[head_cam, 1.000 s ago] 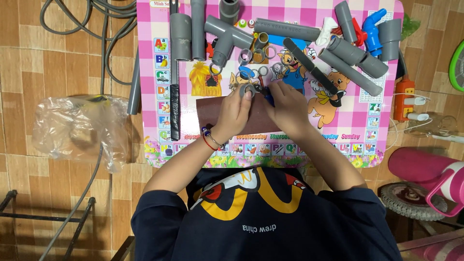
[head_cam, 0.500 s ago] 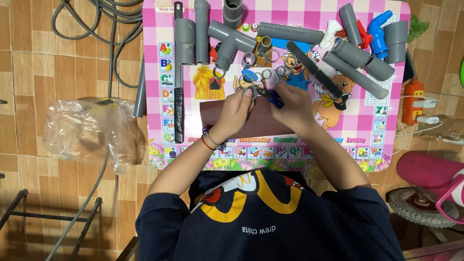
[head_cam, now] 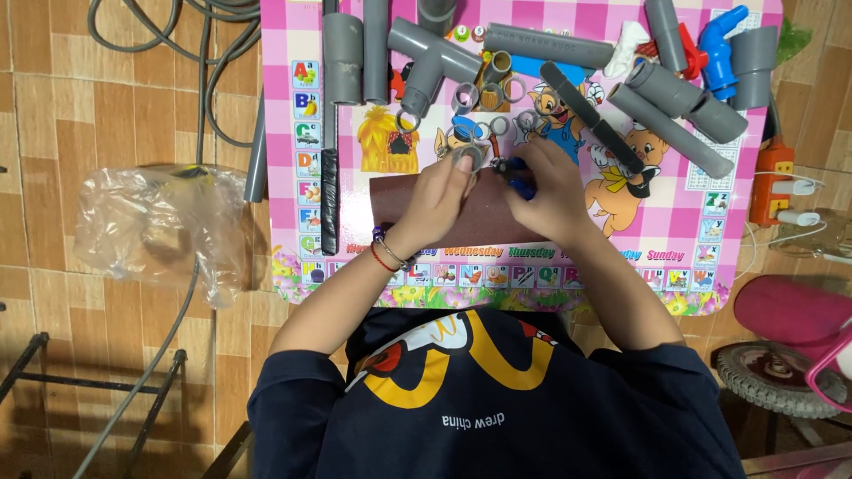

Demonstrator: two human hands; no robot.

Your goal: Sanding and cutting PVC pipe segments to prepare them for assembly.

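Note:
My left hand, with bead bracelets on the wrist, pinches a small grey pipe ring between its fingertips. My right hand is close beside it, closed around a small blue-handled tool whose tip points at the ring. Both hands rest over a dark brown sheet lying on a pink checked children's table. More grey rings lie just beyond the hands.
Grey pipe pieces, a tee fitting, a long pipe, a black file and a blue valve lie on the table. On the tiled floor are a clear plastic bag, hoses, an orange power strip and a pink ride-on toy.
Both hands stay together over the brown sheet, with only small finger movements on the ring and tool. The view has shifted slightly.

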